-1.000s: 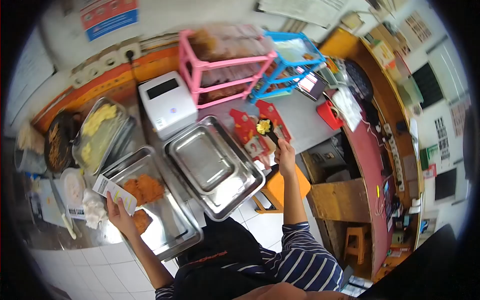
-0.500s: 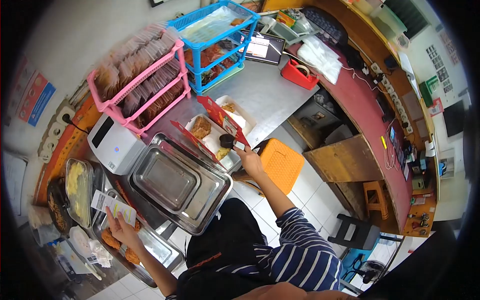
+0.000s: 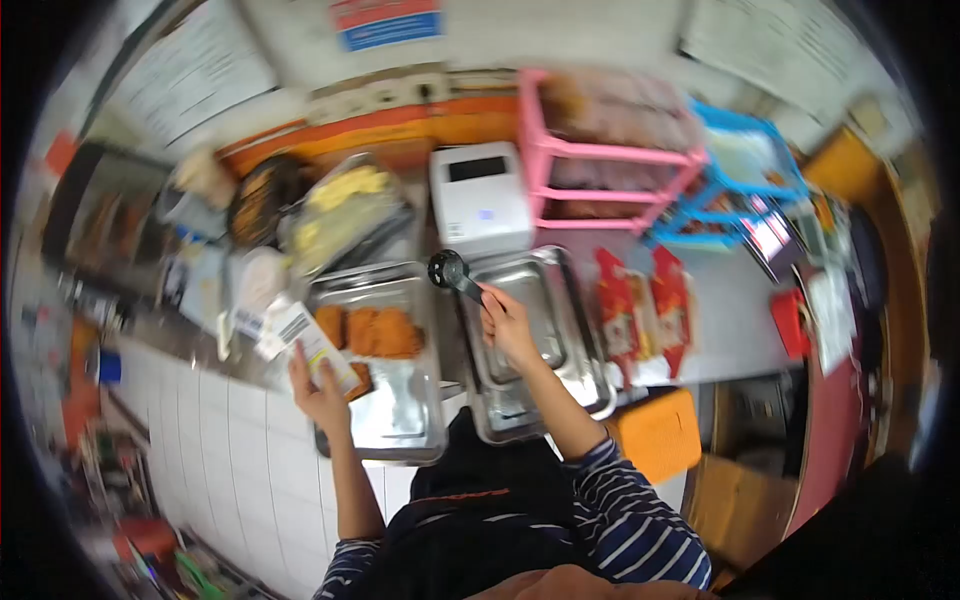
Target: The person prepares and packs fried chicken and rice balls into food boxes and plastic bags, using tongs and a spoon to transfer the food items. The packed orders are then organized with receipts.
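Observation:
In my left hand [image 3: 322, 402] is a printed paper slip [image 3: 322, 348], gripped between thumb and fingers above the left edge of a steel tray [image 3: 385, 435]. Several breaded, fried pieces [image 3: 385, 332] lie in that tray. My right hand [image 3: 507, 328] is closed round the handle of a small black scoop [image 3: 449, 270], whose bowl points up and left. Below that hand lies a second steel tray [image 3: 590, 395] with a smaller one inside it. To its right stand two red food boxes [image 3: 617, 310], blurred by motion.
Behind the trays are a white label printer [image 3: 485, 215] and a clear container of yellow food [image 3: 345, 215]. Pink racks [image 3: 620, 152] and blue racks [image 3: 745, 185] hold packets at the back right. An orange stool [image 3: 660, 435] stands below the counter's right side.
The view has swung left. My right hand has carried the scoop from the open red boxes to above the nested trays. My left hand still holds the slip by the fried pieces.

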`<action>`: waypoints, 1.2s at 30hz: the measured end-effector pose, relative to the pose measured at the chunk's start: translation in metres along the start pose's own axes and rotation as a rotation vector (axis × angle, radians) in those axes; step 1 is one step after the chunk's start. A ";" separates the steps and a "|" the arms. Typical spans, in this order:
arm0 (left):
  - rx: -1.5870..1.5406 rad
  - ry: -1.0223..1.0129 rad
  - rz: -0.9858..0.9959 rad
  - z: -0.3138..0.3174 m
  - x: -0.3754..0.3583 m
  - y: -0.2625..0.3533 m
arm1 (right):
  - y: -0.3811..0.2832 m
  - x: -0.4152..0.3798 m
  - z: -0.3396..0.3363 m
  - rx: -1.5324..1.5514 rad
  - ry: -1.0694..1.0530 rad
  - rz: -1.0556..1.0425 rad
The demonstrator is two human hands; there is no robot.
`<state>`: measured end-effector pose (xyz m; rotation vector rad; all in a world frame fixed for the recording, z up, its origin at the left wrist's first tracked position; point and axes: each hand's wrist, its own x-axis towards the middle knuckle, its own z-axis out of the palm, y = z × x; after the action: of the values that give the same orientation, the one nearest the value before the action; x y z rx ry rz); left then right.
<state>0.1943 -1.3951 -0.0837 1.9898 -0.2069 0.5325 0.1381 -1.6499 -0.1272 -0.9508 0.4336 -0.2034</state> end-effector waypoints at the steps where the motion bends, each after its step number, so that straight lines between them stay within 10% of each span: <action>1: -0.024 0.017 -0.078 -0.012 0.003 0.002 | 0.015 0.025 0.024 -0.001 -0.054 0.092; 9: 0.072 0.187 -0.213 -0.071 0.005 -0.041 | 0.106 0.210 0.167 -0.089 -0.262 0.063; 11: 0.125 0.171 -0.196 -0.073 0.002 -0.050 | 0.112 0.209 0.183 -0.475 -0.034 0.034; 15: 0.040 0.159 -0.272 -0.057 -0.006 -0.046 | 0.144 0.133 0.163 -0.453 0.041 -0.451; 20: 0.016 0.129 -0.274 -0.007 -0.028 0.001 | 0.091 -0.026 0.033 -0.381 -0.864 0.162; 23: 0.018 0.148 -0.197 0.024 -0.057 0.026 | 0.057 -0.095 -0.091 -0.506 -1.062 0.489; 28: -0.175 0.086 -0.303 0.130 -0.143 0.079 | 0.028 -0.179 -0.303 -0.696 -0.835 0.486; 32: -0.157 -0.578 -0.059 0.287 -0.232 0.085 | 0.032 -0.238 -0.406 -1.257 -0.598 0.773; 35: -0.786 -0.715 -0.918 0.355 -0.250 0.097 | 0.055 -0.245 -0.450 -1.411 -0.417 0.958; 36: -0.780 -0.704 -0.911 0.364 -0.255 0.096 | 0.047 -0.242 -0.453 -1.402 -0.382 1.076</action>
<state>0.0340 -1.7820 -0.2606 1.2198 0.0780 -0.7489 -0.2812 -1.8728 -0.3290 -1.8900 0.6666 1.4193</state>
